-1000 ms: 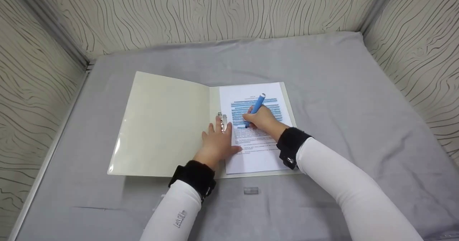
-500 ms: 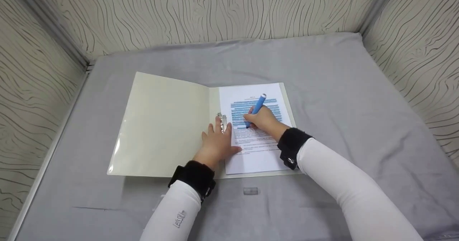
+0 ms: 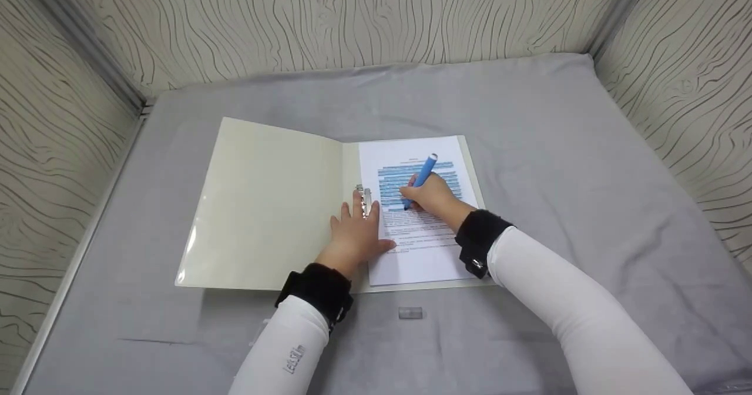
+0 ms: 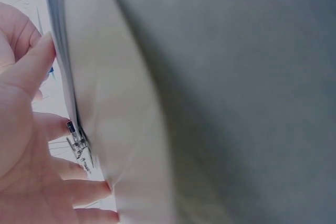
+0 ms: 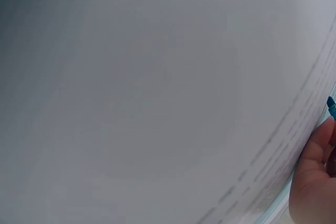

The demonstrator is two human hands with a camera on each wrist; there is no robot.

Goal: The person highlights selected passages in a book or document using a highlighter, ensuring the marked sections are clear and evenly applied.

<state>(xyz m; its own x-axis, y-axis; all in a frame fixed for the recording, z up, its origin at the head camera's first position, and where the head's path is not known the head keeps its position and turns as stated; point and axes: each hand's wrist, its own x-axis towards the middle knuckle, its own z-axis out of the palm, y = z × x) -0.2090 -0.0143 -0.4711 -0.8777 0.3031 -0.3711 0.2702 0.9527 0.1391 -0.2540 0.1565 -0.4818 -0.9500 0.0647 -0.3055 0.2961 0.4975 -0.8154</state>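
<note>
Head view: one opened folder [image 3: 264, 207], one blue marker [image 3: 426, 168]

The folder's single cover is at left. Next, one left hand [image 3: 354, 236], fingers spread, rests across one metal clip [image 3: 368, 195] and the edge of the paper [image 3: 423, 268]. One small grey piece [image 3: 410, 313] lies on the cloth [image 3: 558, 148] just beyond the folder's near edge. One right hand [image 3: 435, 195] pinches the marker, tip down, over the paper's printed text.

Head view forward and down, wrist views close in, all sharing paper [image 3: 414, 231]

"LetsSlim" lettering [image 3: 294, 359] on left sleeve [image 3: 282, 339]
</note>
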